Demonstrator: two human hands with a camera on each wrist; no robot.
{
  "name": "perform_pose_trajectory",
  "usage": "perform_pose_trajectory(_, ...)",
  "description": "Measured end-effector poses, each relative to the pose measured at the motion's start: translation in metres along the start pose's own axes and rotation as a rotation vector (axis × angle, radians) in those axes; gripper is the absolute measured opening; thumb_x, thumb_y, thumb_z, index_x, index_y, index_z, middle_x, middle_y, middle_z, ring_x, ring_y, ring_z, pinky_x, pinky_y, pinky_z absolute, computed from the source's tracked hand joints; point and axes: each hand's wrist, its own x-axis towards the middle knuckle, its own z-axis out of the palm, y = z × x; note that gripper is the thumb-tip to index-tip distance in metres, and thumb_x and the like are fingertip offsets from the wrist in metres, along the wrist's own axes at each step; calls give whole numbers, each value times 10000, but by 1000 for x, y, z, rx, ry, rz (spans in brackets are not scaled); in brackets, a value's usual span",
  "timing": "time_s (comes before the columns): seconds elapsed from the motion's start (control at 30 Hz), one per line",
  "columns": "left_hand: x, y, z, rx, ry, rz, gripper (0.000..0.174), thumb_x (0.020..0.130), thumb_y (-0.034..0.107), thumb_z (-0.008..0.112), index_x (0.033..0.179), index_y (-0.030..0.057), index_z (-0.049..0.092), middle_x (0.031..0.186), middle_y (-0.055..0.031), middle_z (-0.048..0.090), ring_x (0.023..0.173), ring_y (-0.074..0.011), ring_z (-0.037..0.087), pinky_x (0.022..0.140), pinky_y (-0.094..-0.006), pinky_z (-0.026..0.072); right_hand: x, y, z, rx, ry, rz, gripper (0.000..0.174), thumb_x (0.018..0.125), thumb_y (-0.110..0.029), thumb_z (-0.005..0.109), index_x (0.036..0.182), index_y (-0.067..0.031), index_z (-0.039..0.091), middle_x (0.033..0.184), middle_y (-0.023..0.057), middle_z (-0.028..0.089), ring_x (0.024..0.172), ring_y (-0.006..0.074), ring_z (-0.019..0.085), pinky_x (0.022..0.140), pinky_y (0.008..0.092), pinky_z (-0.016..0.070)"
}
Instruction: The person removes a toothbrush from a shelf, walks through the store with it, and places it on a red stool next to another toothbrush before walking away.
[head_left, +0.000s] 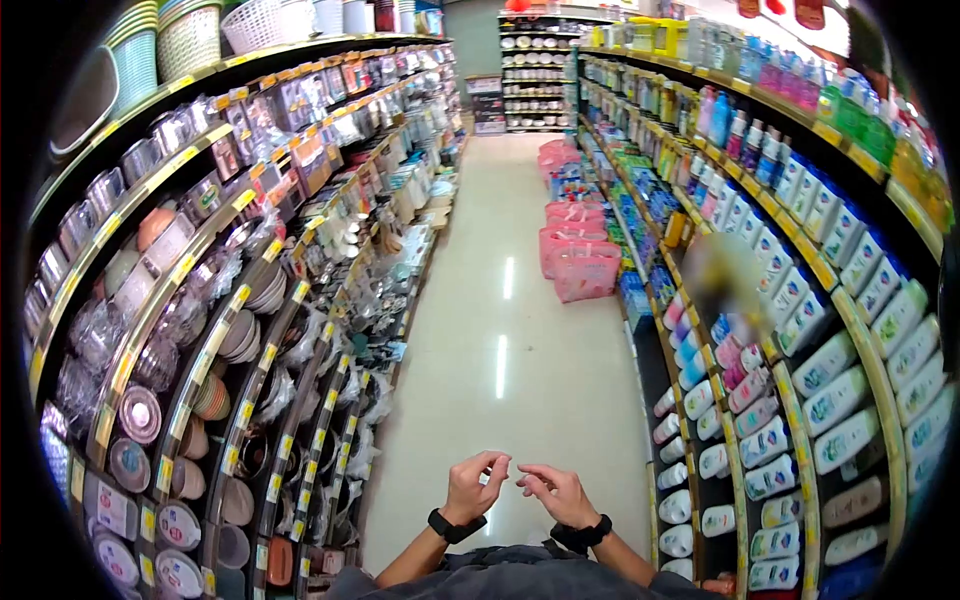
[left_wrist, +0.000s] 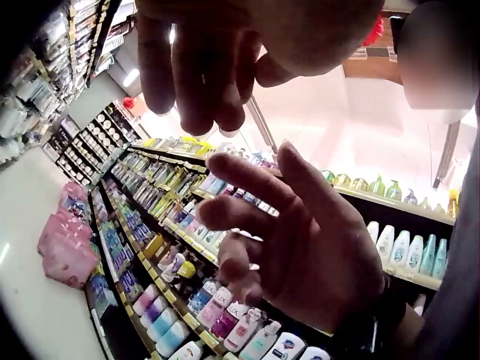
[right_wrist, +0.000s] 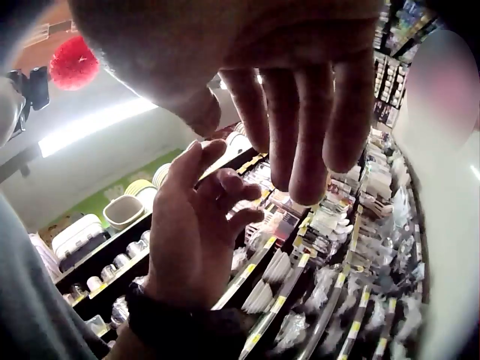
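Both hands are held up in front of the person's body, over the aisle floor, in the head view. The left hand [head_left: 474, 488] has loosely bent fingers and holds nothing. Facing it, a small gap away, the right hand [head_left: 560, 495] is likewise bare, its fingers relaxed. Each wrist wears a black band [head_left: 581, 535]. In the left wrist view the left hand's fingers [left_wrist: 191, 75] hang down at the top, with the right hand [left_wrist: 300, 247] below them. From the right wrist, the right hand's fingers [right_wrist: 311, 127] point down beside the left hand [right_wrist: 191, 232].
Shelves of bowls [head_left: 239, 336] and packaged kitchenware line the left side. Along the right stand shelves of white bottles [head_left: 838, 388] and other toiletries. Pink bags [head_left: 582, 265] sit on the floor [head_left: 470, 330] by the right shelves. A dish rack display [head_left: 535, 70] closes the far end.
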Motion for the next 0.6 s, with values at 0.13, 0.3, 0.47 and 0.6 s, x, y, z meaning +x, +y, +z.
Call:
perform_pose_trajectory(0.13, 0, 4, 16, 74, 39, 37, 155, 964, 98, 614, 906, -8, 710, 723, -97, 708, 640, -171, 702, 591, -287, 539, 15, 16, -6, -109, -245, -5, 393, 943, -364, 671, 1177, -49, 693, 976, 114, 744, 825, 197, 713, 736, 323, 562)
perform_pose_trajectory(0.3, 7, 1, 30, -37, 97, -147, 200, 988, 131, 590, 906, -13, 701, 652, -73, 681, 603, -128, 666, 580, -284, 528, 28, 6, -5, -186, -664, 6, 596, 826, -537, 756, 1070, 3, 691, 944, 151, 729, 869, 271, 699, 823, 373, 541)
perform_pose_trajectory(0.47, 25, -12, 43, -113, 176, -278, 241, 1017, 159, 548, 918, -23, 671, 637, -70, 670, 597, -118, 652, 587, -271, 514, 44, 20, 4, -154, -663, -85, 586, 868, -492, 732, 1072, 54, 671, 952, 211, 718, 914, 326, 697, 856, 395, 536)
perform_pose_trajectory(0.6, 50, -27, 57, -101, 189, -207, 241, 1017, 158, 546, 913, -25, 664, 623, -71, 661, 578, -124, 650, 556, -274, 505, 64, 23, -15, -233, -640, -138, 539, 895, -451, 708, 1069, 57, 657, 991, 213, 709, 944, 336, 685, 861, 405, 531)
